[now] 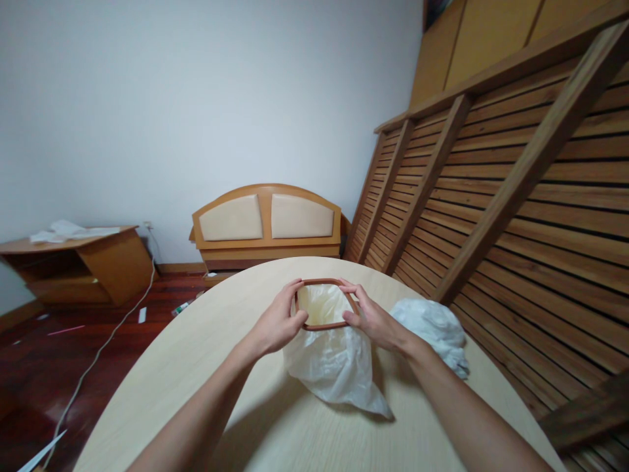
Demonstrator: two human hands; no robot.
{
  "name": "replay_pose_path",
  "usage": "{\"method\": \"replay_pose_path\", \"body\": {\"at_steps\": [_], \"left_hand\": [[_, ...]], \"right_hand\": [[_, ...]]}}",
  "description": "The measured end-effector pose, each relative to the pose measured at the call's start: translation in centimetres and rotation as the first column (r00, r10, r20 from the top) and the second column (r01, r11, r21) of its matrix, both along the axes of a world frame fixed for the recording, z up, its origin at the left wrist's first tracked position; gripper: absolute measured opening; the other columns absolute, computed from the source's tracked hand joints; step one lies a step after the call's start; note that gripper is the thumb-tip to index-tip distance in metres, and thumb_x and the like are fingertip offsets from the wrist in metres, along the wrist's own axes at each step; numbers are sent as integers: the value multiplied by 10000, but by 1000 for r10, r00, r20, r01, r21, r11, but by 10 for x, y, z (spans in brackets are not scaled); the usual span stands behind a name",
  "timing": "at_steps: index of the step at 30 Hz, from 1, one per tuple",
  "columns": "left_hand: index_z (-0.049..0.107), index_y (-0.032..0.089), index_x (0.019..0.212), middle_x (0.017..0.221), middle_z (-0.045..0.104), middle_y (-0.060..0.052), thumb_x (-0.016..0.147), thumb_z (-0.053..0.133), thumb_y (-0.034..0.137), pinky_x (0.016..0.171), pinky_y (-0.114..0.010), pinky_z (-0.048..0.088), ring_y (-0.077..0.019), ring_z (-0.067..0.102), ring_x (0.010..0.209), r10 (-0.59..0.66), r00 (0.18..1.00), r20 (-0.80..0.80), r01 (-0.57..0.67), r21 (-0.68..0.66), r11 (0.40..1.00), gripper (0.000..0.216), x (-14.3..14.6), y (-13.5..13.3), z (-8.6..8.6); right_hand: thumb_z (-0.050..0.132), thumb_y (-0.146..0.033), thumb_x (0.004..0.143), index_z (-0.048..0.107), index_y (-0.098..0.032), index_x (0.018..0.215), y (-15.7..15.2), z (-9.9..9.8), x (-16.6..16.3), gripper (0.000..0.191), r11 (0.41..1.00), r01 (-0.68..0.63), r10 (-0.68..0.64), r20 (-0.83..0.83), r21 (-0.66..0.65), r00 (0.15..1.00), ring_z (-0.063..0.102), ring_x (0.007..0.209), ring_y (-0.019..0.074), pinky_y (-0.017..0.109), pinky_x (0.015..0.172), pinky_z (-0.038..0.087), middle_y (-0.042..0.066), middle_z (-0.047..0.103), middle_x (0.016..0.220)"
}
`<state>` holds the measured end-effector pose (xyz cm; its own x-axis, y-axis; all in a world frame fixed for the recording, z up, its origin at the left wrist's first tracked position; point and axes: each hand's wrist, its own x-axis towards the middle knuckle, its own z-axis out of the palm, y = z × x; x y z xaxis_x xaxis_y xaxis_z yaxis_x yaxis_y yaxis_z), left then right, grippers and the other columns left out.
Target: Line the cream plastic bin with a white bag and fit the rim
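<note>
A brown rounded-rectangular ring (324,324) is held over the pale round table (206,367), with a thin white plastic bag (337,364) drawn through it and draping down onto the tabletop. My left hand (278,321) grips the ring's left side, fingers curled over the rim. My right hand (371,318) grips the right side the same way. The bag's mouth folds over the ring and its inside shows pale yellow.
A crumpled white plastic bag (435,331) lies on the table just right of my right forearm. A slatted wooden bed frame (496,196) leans along the right. A padded headboard (268,223), a low wooden cabinet (78,265) and a white cable (105,341) are on the dark red floor.
</note>
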<state>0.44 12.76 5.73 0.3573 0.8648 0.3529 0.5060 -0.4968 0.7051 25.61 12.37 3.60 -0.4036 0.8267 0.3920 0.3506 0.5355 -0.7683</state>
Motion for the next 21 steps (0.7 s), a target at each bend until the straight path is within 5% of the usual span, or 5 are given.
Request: {"method": "replay_pose_path", "body": {"at_steps": [13, 21], "left_hand": [[421, 49, 1416, 1512, 415, -217, 847, 399, 194, 1219, -503, 274, -288, 385, 1426, -57, 989, -133, 78, 154, 985, 588, -4, 2, -5], [349, 120, 1492, 1600, 324, -170, 821, 434, 201, 1234, -517, 210, -290, 281, 1485, -206, 966, -153, 237, 216, 947, 682, -9, -3, -1]], "right_hand": [[576, -536, 881, 358, -277, 1207, 8, -17, -7, 470, 997, -14, 24, -128, 76, 991, 274, 1484, 263, 529, 1203, 197, 156, 302, 1572], [619, -718, 787, 400, -190, 1409, -2, 7, 2, 845, 980, -14, -24, 185, 200, 982, 298, 1443, 362, 539, 1207, 220, 188, 370, 1500]]}}
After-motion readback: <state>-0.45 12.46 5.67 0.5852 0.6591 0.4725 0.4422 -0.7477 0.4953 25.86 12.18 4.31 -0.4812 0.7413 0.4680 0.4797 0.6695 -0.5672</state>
